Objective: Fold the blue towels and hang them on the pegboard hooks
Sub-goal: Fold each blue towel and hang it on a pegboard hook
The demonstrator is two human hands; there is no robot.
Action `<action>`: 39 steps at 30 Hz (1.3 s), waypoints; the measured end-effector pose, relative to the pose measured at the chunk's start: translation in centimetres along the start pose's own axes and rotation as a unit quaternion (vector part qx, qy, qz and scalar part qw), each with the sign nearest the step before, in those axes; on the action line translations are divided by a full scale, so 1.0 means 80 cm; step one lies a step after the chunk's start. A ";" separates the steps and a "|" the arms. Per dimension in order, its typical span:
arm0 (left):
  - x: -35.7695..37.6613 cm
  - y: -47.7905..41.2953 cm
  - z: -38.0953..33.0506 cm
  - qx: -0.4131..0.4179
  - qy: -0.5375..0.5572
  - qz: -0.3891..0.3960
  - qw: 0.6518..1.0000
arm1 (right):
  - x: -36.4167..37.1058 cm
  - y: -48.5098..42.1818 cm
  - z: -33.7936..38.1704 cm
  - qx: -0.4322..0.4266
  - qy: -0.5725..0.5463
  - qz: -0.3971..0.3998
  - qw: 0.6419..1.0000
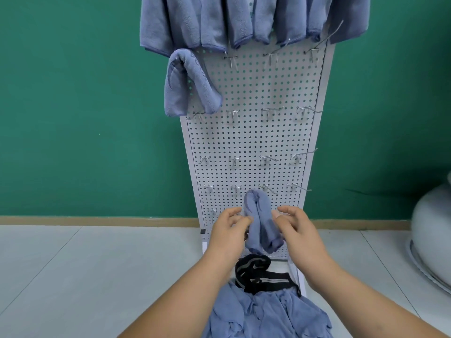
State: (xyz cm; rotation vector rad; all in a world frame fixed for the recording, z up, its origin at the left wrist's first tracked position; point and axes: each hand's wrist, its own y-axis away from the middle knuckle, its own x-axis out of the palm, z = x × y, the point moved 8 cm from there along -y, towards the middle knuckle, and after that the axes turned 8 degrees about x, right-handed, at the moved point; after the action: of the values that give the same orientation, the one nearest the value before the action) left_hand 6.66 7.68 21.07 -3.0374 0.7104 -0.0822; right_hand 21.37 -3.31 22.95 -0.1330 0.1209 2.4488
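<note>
1. The folded blue towel (260, 220) hangs doubled over a low hook near the foot of the pegboard (256, 140), its 2 halves drooping side by side.
2. It looks soft, light and limp (no stiffness to hold a crease), so it would likely slide off if tugged on 1 side. It is best taken by both hanging halves, just under the fold.
3. The left hand (229, 230) and right hand (296, 230) flank it, fingers apart and loosely curved, tips touching its sides and clamped on nothing.
4. Higher up, another folded towel (188, 86) hangs at the left of row 2, and a row of towels (219, 23) fills the top. Many bare hooks (268, 113) stand between.
5. Below the hands lies a heap of unfolded blue towels (268, 318) with a black striped strap (258, 276) at its far edge, on the pale tiled floor (73, 276) before a green wall (73, 106).
</note>
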 end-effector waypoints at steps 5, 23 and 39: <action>0.005 0.005 -0.016 0.034 -0.024 0.031 0.999 | 0.015 0.008 0.010 -0.018 0.038 0.031 0.999; -0.002 0.012 -0.241 0.298 -0.188 -0.064 0.934 | 0.016 0.025 0.238 -0.215 0.122 -0.088 0.965; -0.051 -0.069 -0.414 0.350 -0.296 -0.169 0.873 | 0.041 -0.041 0.420 -0.313 0.216 -0.200 0.903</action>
State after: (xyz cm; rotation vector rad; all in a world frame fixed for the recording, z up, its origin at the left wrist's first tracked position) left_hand 3.59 14.12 54.13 -2.2434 0.0559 0.4612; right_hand 18.79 5.36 55.68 -0.8935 -0.4651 1.9252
